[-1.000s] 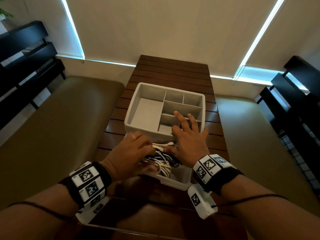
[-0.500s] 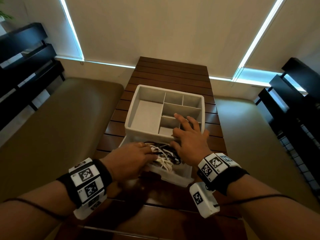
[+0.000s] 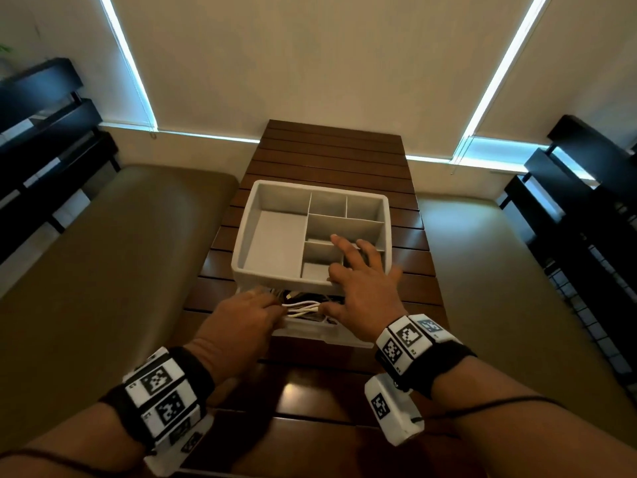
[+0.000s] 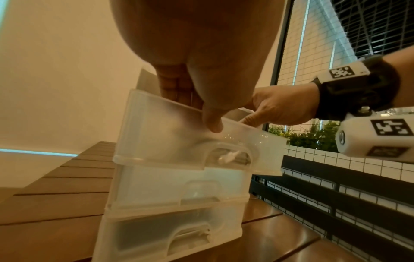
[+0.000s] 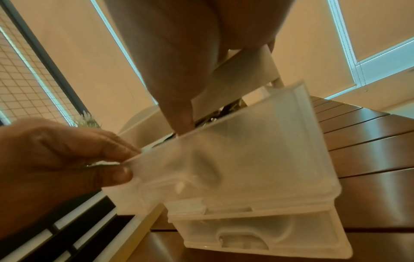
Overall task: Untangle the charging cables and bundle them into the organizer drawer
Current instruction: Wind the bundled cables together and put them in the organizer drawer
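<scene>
A translucent organizer (image 4: 179,177) of stacked drawers is seen on a slatted wooden table (image 3: 331,157), with a grey divided tray (image 3: 275,236) on top. The top drawer (image 4: 168,134) is pulled partly out toward 6 o'clock, and the charging cables (image 3: 303,307), white and black, are lying inside it, just under the tray's near edge.

The left hand (image 3: 241,322) is placed at 9 o'clock of the cables; its fingers are curled down into the drawer and its thumb is laid on the front wall, so the wall is pinched. The right hand (image 3: 362,298) is spread at 3 o'clock, fingers straight and apart over the tray's near right compartments, while its thumb is pressed at the drawer's front rim.
</scene>
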